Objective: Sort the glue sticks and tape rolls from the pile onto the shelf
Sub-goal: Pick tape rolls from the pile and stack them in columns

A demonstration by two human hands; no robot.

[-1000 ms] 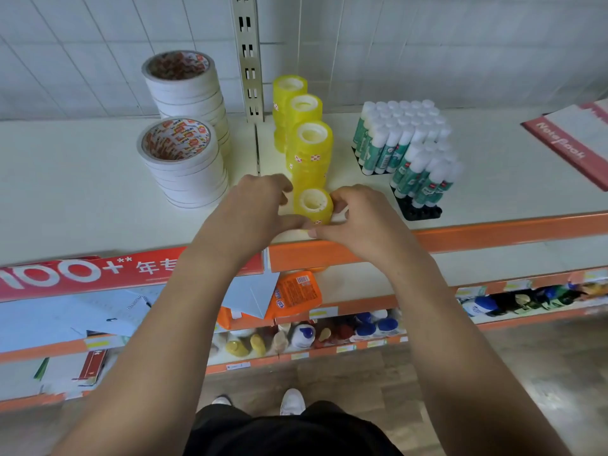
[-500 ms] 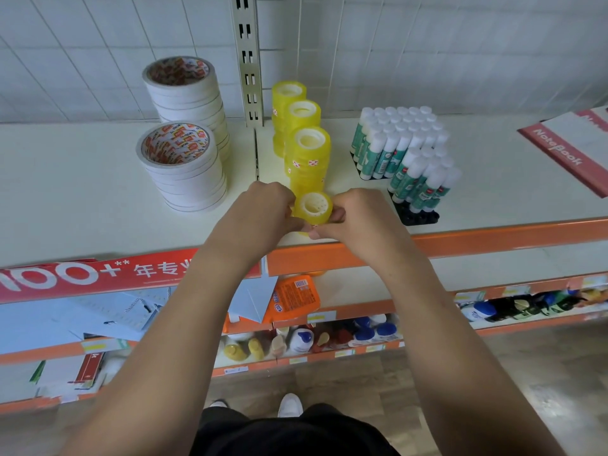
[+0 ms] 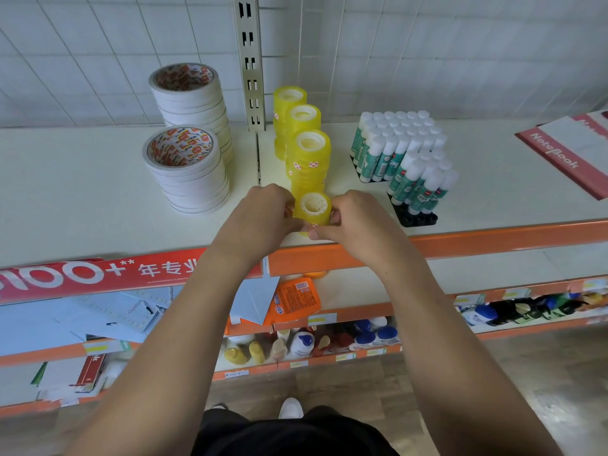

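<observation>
Little moved since a second ago: both hands stay on the yellow tape roll (image 3: 312,209), nudged slightly. Left hand (image 3: 260,218) fingers (image 3: 289,205) and right hand (image 3: 355,222) fingers (image 3: 316,232) clamped on its sides. Roll stands upright at the shelf (image 3: 82,212) front edge, just before the yellow stacks (image 3: 307,156); glue sticks (image 3: 404,153) to the right.

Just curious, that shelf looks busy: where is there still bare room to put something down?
Bare shelf lies left of the white tape stacks, and between the glue sticks and the notebook. It is crowded around the yellow tape stacks, where both hands work.
</observation>
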